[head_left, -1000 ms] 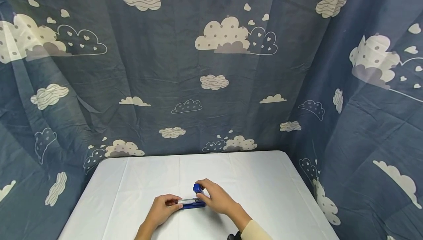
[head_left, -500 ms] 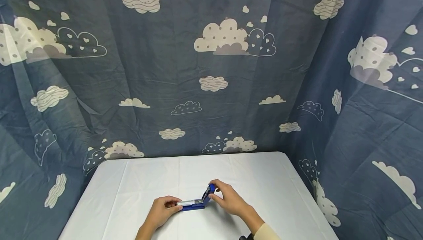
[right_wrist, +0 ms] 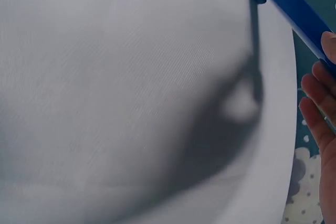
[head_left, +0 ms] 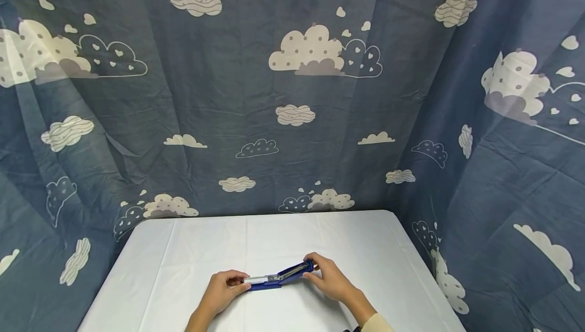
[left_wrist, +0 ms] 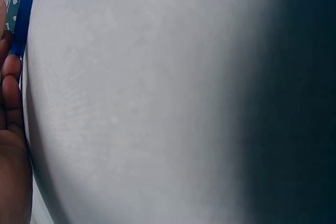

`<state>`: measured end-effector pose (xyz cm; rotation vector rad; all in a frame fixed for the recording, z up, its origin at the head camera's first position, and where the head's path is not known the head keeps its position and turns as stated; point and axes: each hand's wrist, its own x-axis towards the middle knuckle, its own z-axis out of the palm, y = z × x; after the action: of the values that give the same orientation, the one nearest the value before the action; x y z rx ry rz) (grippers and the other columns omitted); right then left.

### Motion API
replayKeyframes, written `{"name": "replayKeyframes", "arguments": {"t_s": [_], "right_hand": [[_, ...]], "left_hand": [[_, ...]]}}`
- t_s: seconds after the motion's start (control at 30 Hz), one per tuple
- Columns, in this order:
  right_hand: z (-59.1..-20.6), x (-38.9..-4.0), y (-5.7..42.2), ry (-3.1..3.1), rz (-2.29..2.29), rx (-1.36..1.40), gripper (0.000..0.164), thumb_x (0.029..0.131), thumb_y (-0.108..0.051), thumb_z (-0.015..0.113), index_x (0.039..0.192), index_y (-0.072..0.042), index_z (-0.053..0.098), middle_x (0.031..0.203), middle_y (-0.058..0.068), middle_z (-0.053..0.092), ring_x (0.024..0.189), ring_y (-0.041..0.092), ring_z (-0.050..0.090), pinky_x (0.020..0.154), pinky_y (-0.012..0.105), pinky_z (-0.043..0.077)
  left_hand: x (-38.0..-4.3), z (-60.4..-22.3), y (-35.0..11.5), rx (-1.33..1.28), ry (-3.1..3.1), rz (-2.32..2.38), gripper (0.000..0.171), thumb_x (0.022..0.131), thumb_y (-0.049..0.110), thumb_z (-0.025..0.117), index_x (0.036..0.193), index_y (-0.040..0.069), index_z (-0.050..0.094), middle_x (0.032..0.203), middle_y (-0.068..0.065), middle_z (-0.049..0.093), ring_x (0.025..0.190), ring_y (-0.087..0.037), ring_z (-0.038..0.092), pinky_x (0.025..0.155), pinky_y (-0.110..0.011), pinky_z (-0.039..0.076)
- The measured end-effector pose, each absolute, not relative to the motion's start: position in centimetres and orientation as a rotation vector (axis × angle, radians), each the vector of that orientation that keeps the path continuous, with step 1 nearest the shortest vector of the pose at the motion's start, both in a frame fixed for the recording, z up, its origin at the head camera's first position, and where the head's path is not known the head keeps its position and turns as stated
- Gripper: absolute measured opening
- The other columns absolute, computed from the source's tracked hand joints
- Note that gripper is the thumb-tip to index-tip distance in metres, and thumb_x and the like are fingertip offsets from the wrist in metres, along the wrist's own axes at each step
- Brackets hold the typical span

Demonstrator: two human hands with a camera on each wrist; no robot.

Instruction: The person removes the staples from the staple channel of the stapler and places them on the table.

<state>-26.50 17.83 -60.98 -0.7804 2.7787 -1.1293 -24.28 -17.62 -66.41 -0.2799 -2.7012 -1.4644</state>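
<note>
The blue stapler [head_left: 280,280] lies hinged wide open between the two hands, roughly midway between the side edges of the table [head_left: 196,240], well apart from its far edge. Its long axis runs left to right, the right arm slanting upward. Left hand [head_left: 221,290] pinches the low end; right hand [head_left: 331,280] the raised tip, each grip narrowed to the stapler's thickness.

A white-covered table [head_left: 196,245] — faintly creased — bears a blue stapler [head_left: 274,285], opened out wide.

No readable text or numbers anywhere.
</note>
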Motion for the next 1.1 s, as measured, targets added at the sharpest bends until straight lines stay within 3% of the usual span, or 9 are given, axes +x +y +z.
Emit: {"name": "replayKeyframes", "arguments": {"t_s": [0.43,0.7,0.8,1.1], "right_hand": [[-61.9,-26.1,19.0,2.777,-1.022,-0.684,0.036,0.099,-0.032,0.071,0.127,-0.011,0.061,0.12,0.001,0.07,0.108,0.017,0.065,0.095,0.045,0.055],[-61.1,-26.1,18.7,2.838,-0.999,-0.735,0.054,0.096,-0.039,0.074,0.136,-0.007,0.058,0.128,0.006,0.067,0.116,0.025,0.065,0.099,0.047,0.054],[-60.5,-26.1,18.2,2.874,-0.99,-0.735,0.052,0.096,-0.039,0.073,0.136,-0.009,0.058,0.129,0.003,0.066,0.119,0.024,0.064,0.102,0.048,0.053],[-58.8,-26.5,14.7,2.939,-0.932,-0.736,0.052,0.099,-0.054,0.064,0.134,-0.016,0.061,0.131,-0.003,0.065,0.125,0.02,0.063,0.106,0.044,0.051]], "left_hand": [[-24.3,-66.2,-17.5,-0.29,-2.689,-1.493,0.024,0.081,0.031,0.087,0.101,0.019,0.081,0.084,0.011,0.071,0.072,-0.002,0.057,0.067,-0.019,0.05],[-24.3,-66.2,-17.6,-0.313,-2.692,-1.487,0.025,0.081,0.033,0.087,0.102,0.02,0.081,0.083,0.011,0.07,0.072,-0.002,0.056,0.067,-0.02,0.049],[-24.4,-66.2,-17.6,-0.304,-2.709,-1.479,0.024,0.081,0.034,0.087,0.102,0.022,0.081,0.083,0.012,0.07,0.072,-0.002,0.057,0.067,-0.02,0.049],[-24.5,-66.3,-17.8,-0.284,-2.702,-1.481,0.024,0.081,0.034,0.088,0.101,0.024,0.081,0.084,0.013,0.072,0.073,-0.001,0.058,0.069,-0.02,0.05]]}}
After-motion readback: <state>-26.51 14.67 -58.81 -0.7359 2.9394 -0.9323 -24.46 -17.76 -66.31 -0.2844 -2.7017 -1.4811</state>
